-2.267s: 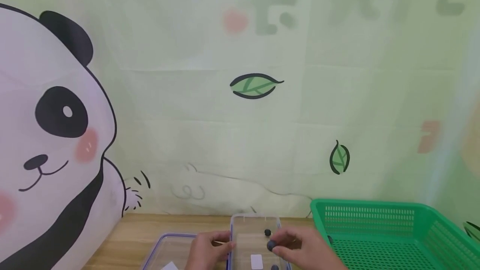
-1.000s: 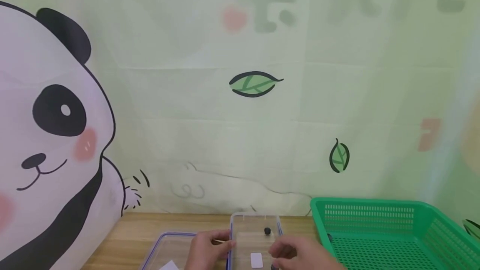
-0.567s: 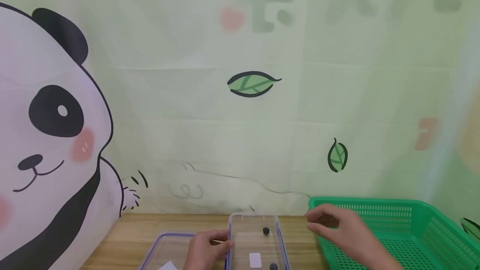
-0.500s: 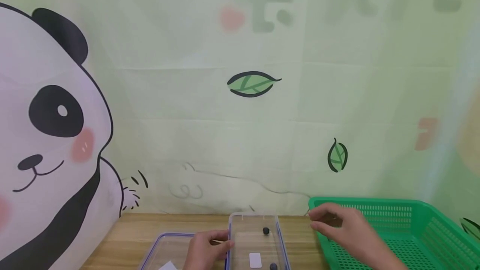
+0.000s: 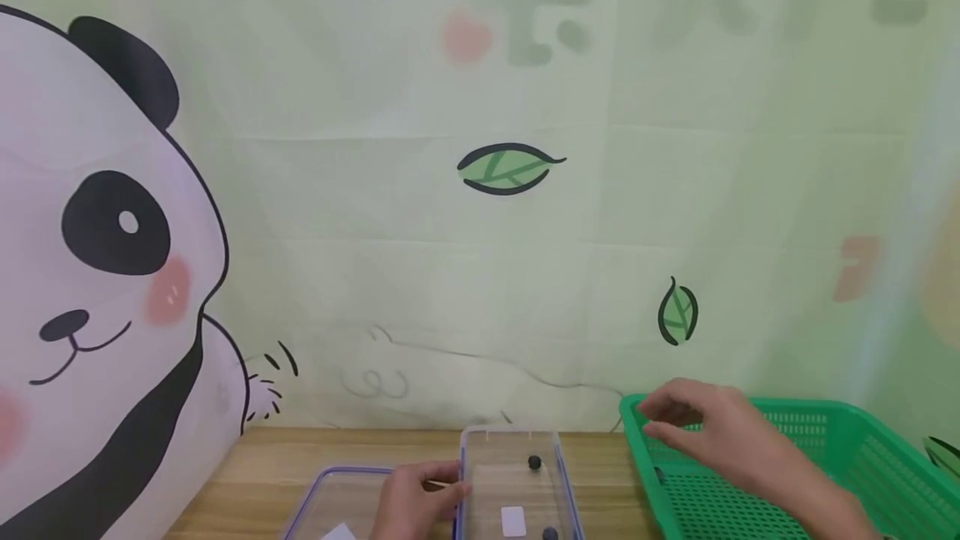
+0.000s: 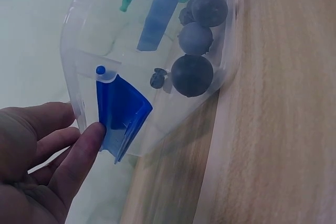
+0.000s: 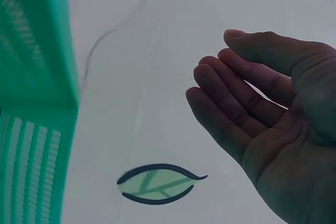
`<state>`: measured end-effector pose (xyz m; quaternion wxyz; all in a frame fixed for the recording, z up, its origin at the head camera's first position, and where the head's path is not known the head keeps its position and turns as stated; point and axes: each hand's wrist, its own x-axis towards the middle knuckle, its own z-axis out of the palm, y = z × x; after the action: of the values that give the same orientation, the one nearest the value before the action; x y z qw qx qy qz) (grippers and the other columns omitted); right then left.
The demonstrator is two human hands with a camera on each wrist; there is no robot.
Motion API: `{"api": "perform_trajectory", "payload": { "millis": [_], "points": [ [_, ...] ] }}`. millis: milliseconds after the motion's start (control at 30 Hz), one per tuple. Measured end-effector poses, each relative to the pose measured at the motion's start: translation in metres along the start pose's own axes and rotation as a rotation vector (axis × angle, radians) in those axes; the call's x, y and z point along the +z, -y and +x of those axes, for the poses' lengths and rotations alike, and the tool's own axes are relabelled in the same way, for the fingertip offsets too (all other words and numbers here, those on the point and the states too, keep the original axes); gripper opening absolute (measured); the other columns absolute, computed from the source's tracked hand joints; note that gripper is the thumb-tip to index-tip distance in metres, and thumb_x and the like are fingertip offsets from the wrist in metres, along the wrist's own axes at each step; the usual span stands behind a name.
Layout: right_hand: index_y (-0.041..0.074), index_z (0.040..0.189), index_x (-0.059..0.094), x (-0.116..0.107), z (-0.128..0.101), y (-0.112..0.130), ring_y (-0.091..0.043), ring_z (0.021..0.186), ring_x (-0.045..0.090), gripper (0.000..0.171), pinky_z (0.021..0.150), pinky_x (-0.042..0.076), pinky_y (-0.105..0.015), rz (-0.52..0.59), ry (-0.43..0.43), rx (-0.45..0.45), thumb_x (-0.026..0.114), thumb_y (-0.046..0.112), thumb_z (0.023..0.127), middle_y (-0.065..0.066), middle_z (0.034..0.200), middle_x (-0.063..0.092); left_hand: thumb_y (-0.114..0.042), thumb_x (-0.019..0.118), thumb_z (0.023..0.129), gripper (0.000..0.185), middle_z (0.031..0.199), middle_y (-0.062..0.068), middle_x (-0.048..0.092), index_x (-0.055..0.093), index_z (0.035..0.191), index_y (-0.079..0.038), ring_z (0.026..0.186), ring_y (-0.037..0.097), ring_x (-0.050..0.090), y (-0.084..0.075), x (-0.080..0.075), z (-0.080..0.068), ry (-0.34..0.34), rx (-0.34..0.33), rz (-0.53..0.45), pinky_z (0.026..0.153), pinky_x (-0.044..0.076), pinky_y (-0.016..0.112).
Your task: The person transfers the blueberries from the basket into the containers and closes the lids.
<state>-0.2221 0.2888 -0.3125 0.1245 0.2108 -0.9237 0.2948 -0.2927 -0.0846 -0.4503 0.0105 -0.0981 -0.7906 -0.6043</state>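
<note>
A clear plastic box (image 5: pixel 487 482) with blue latches stands at the bottom middle of the head view. My left hand (image 5: pixel 420 498) holds its left side; in the left wrist view its fingertips are at the box's edge and the blue latch (image 6: pixel 118 108). Dark blue, berry-like balls lie in the box: one ball (image 5: pixel 535 462) near the back, another (image 5: pixel 550 533) near the front. Several balls (image 6: pixel 192 75) show through its wall in the left wrist view. My right hand (image 5: pixel 720 432) hovers over the left rim of the green basket (image 5: pixel 637 448), fingers loosely bent and holding nothing.
Inside the basket's left wall is a dark ball (image 5: pixel 659 475). A second clear container (image 5: pixel 322 482) with a blue edge stands left of the box, with a white label (image 5: pixel 340 532). The wooden table (image 5: pixel 285 444) meets a printed backdrop (image 5: pixel 337 232).
My right hand held a dark ball over the box, then reached low at its front ball. It has since moved right and up to the basket without a ball. My left hand stays put.
</note>
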Motion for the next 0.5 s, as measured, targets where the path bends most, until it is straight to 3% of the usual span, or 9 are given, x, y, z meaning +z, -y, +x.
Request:
{"api": "perform_trajectory", "payload": {
  "millis": [167, 333, 500],
  "points": [
    [0.011, 0.108, 0.076, -0.014, 0.017, -0.027, -0.006, 0.087, 0.068, 0.014, 0.075, 0.062, -0.027, -0.034, 0.095, -0.072, 0.080, 0.016, 0.096, 0.008, 0.101, 0.073, -0.004, 0.084, 0.091, 0.032, 0.103, 0.014, 0.077, 0.075, 0.118, 0.009, 0.085, 0.023, 0.074, -0.002, -0.002, 0.000, 0.001, -0.004, 0.017, 0.071, 0.068, 0.036],
    [0.010, 0.102, 0.077, -0.018, 0.029, -0.060, -0.006, 0.084, 0.067, 0.009, 0.070, 0.060, -0.027, -0.017, 0.208, -0.030, 0.081, 0.013, 0.095, 0.006, 0.095, 0.074, -0.005, 0.084, 0.091, 0.033, 0.102, 0.013, 0.077, 0.074, 0.118, 0.010, 0.085, 0.023, 0.074, 0.000, -0.002, -0.001, -0.003, -0.012, 0.017, 0.070, 0.067, 0.035],
    [0.010, 0.101, 0.077, -0.016, 0.035, -0.082, -0.007, 0.084, 0.067, 0.007, 0.069, 0.060, -0.028, -0.032, 0.264, -0.023, 0.080, 0.011, 0.095, 0.004, 0.095, 0.074, -0.005, 0.084, 0.091, 0.032, 0.102, 0.013, 0.077, 0.074, 0.118, 0.011, 0.084, 0.023, 0.075, -0.001, 0.000, -0.001, -0.015, -0.014, -0.003, 0.070, 0.067, 0.034]
  ]
}}
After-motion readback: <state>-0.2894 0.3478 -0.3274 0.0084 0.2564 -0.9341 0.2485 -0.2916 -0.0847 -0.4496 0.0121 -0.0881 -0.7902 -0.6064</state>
